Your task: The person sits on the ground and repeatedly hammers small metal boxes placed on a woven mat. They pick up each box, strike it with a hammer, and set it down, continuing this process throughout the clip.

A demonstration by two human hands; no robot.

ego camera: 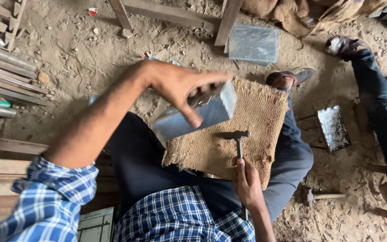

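Sheet-metal box [202, 117], grey, tilted, is raised above a burlap mat [251, 134] spread over the person's lap. Left hand [182, 87]: fingers clenched on the box's upper edge. Right hand [247, 181]: fingers wrapped around the handle of a hammer [237, 139], its head resting on the burlap, just beside the box. Sandy floor [86, 62] below.
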